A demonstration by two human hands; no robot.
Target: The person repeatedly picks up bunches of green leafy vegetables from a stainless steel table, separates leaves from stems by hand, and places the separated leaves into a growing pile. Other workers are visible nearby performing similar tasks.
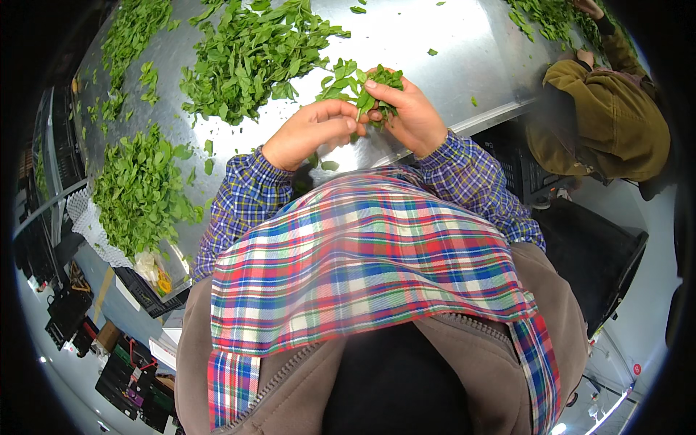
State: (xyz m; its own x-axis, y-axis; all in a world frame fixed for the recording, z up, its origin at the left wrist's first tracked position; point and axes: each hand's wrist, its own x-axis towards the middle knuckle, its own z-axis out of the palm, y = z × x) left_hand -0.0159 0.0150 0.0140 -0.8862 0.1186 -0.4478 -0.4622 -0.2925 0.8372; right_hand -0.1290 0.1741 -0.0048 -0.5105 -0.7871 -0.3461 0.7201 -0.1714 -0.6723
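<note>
Above the near edge of a metal table point(418, 32), my right hand point(411, 111) holds a small bunch of leafy green herb sprigs point(387, 81), its thumb across them. Close against it, my left hand point(321, 128) pinches the stem of a leafy sprig point(365, 102) between thumb and fingers. More leaves reach up and left from between the hands. A large heap of the same herb point(244, 65) lies on the table beyond my left hand. Another heap point(141, 190) is at the table's left end.
Further herbs point(133, 38) lie at the far left, with loose leaves scattered about. White foam netting point(89, 223) and a clear bag point(145, 266) are at the left corner. At right, a co-worker in an olive jacket point(614, 119) handles greens; black crates point(503, 157) stand below the table.
</note>
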